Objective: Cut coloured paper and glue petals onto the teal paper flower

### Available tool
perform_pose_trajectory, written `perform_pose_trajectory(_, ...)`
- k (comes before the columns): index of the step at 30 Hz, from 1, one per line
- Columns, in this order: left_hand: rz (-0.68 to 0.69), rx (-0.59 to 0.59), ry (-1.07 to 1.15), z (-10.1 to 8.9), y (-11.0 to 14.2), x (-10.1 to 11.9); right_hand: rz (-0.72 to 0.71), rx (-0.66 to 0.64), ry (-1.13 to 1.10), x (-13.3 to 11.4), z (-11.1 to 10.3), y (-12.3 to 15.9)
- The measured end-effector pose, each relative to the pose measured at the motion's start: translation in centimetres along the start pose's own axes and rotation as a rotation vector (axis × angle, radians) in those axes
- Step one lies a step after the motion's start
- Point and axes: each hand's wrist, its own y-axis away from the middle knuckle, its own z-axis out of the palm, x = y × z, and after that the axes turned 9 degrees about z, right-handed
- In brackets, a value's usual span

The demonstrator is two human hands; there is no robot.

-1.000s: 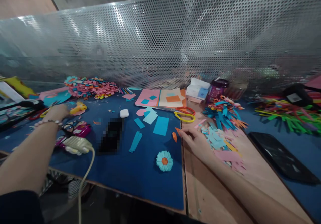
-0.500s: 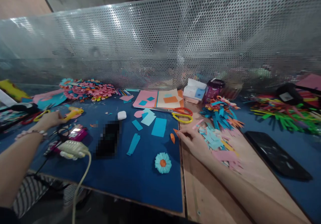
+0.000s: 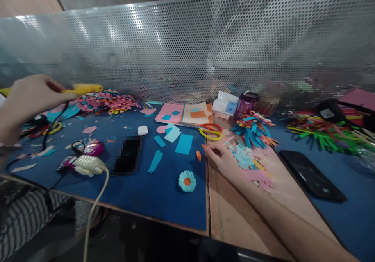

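Note:
My left hand (image 3: 35, 97) is raised over the left of the table, its fingers closed round a yellow hot glue gun (image 3: 88, 89) with a black cord hanging down. At the seam of the table, my right hand (image 3: 221, 158) pinches a small piece of orange paper (image 3: 204, 148) between thumb and fingers. Beside it on the blue surface lies another folded orange paper piece (image 3: 199, 156). Nearer to me rests a light-blue paper flower (image 3: 186, 181) with an orange centre. Blue paper strips (image 3: 155, 161) and a blue paper rectangle (image 3: 184, 144) lie further left.
Scissors (image 3: 210, 131) lie behind my right hand. A power strip (image 3: 88, 164) with a pale cable sits front left, near a dark phone (image 3: 128, 156). Paper scraps (image 3: 244, 156) and a black tray (image 3: 312, 174) are on the right. A perforated metal panel (image 3: 187, 51) stands behind.
My left hand has lifted the glue gun off the table, up and towards the left. My right hand stays at the seam with the orange paper. The view has shifted slightly.

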Motion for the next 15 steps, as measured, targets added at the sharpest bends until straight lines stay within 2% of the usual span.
perform_pose_trajectory(2,0.005,0.023,0.074,-1.2,2.0,4.3,-0.002,-0.003,0.011,-0.1,0.0,0.0)
perform_pose_trajectory(3,0.032,0.075,0.114,-1.4,2.9,6.4,-0.005,-0.007,0.016,-0.2,0.0,0.1)
perform_pose_trajectory(4,0.039,0.065,0.122,-1.2,3.6,8.4,-0.007,-0.011,0.021,-0.3,0.0,0.2)
perform_pose_trajectory(6,0.097,0.094,0.164,0.2,4.6,11.9,-0.007,-0.021,0.024,-0.5,0.0,0.3)
perform_pose_trajectory(8,0.141,0.053,0.227,2.6,5.0,14.4,-0.006,-0.030,0.022,-0.6,0.0,0.4)
perform_pose_trajectory(11,0.161,-0.028,0.257,7.0,4.9,16.0,-0.011,-0.036,0.011,-0.5,0.1,0.4)
perform_pose_trajectory(13,0.154,-0.107,0.218,9.7,4.6,16.1,-0.018,-0.037,0.008,-0.2,0.1,0.3)
perform_pose_trajectory(15,0.142,-0.124,0.202,11.9,4.3,15.7,-0.025,-0.042,0.010,0.0,0.2,0.3)
